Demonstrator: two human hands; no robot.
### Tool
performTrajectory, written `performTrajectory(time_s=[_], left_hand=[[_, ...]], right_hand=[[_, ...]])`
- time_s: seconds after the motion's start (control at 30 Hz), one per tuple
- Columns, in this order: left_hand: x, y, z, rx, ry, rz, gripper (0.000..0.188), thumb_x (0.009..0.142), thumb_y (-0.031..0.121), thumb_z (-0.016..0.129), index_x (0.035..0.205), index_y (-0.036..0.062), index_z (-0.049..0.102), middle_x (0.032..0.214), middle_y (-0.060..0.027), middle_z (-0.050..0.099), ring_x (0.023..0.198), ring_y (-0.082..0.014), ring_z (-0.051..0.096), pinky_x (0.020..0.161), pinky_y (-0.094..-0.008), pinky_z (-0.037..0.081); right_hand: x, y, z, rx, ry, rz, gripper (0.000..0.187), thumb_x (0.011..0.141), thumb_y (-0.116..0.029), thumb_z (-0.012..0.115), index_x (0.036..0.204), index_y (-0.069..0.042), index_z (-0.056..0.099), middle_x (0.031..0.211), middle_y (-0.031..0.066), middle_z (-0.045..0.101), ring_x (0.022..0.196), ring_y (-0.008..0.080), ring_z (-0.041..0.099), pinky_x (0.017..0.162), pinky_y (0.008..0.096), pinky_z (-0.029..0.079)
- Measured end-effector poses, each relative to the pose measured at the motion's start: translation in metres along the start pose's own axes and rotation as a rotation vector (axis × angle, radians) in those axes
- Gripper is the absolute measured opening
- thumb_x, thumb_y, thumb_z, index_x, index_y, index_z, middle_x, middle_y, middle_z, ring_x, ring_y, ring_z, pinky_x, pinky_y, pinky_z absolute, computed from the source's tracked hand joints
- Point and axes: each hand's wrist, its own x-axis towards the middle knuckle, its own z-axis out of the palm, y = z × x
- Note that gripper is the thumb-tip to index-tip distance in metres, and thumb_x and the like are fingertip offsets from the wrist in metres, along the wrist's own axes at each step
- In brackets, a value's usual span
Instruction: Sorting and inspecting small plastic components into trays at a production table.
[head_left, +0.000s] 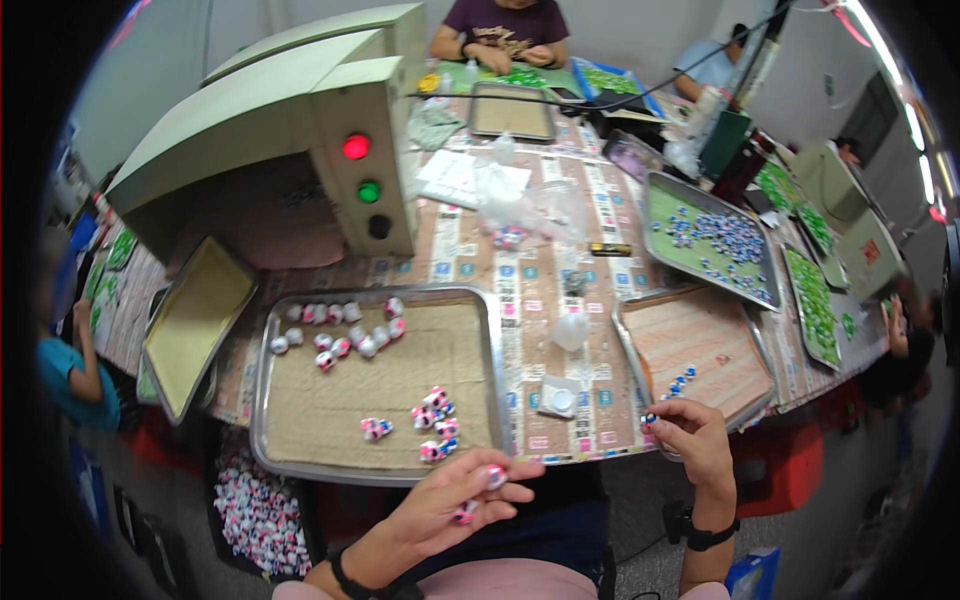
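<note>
My left hand is turned up near the front edge of the metal tray, with small white-and-pink figurine pieces held between its fingers. My right hand pinches a tiny blue-and-white piece between thumb and fingertips, over the near corner of the wood-coloured tray. A short row of blue-and-white pieces lies in that tray. On the cloth-lined metal tray are round white-and-pink pieces at the back and a cluster of pink, white and blue figurines at the front right.
A beige machine with red and green lights stands at the back left, a tilted tray before it. At right is a tray of small blue pieces. Below the table sits a bin of pieces. A co-worker sits opposite.
</note>
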Motion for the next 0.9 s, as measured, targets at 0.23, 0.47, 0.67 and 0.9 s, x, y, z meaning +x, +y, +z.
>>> performTrajectory(time_s=[0.23,0.47,0.67,0.9], left_hand=[[0.005,-0.015,-0.007,-0.057,0.063,0.013,0.042,0.098,0.026,0.051,0.131,0.0002,0.046,0.115,-0.0128,0.057,0.095,-0.0191,0.063,0.08,-0.0274,0.057],[-0.002,-0.015,-0.006,0.018,0.132,0.039,0.029,0.096,0.014,0.056,0.122,0.0035,0.052,0.116,-0.0118,0.058,0.098,-0.0184,0.063,0.079,-0.0253,0.057],[-0.006,-0.015,-0.009,0.089,0.175,0.042,0.027,0.094,0.007,0.056,0.12,0.0024,0.053,0.117,-0.0116,0.058,0.105,-0.0214,0.063,0.082,-0.0265,0.057],[-0.012,-0.013,-0.002,0.073,0.192,0.006,0.035,0.095,0.007,0.055,0.129,-0.0004,0.048,0.118,-0.0098,0.058,0.112,-0.0196,0.059,0.088,-0.0276,0.055]], right_hand=[[0.004,0.001,0.047,-0.079,-0.079,-0.137,0.017,0.08,0.004,0.069,0.097,0.005,0.068,0.095,0.0087,0.065,0.082,0.0132,0.063,0.073,0.0221,0.051],[0.018,-0.002,0.076,-0.491,-0.016,-0.363,0.016,0.079,0.002,0.069,0.094,0.001,0.069,0.09,0.0082,0.065,0.078,0.0124,0.064,0.067,0.0229,0.051],[0.039,0.011,0.088,-0.698,0.005,-0.557,0.012,0.076,-0.002,0.07,0.088,-0.002,0.069,0.086,0.0109,0.066,0.08,0.0266,0.063,0.071,0.0331,0.05],[0.044,0.013,0.093,-0.867,0.001,-0.631,0.009,0.077,-0.004,0.068,0.086,-0.004,0.07,0.084,0.0105,0.066,0.081,0.0295,0.06,0.073,0.0377,0.048]])
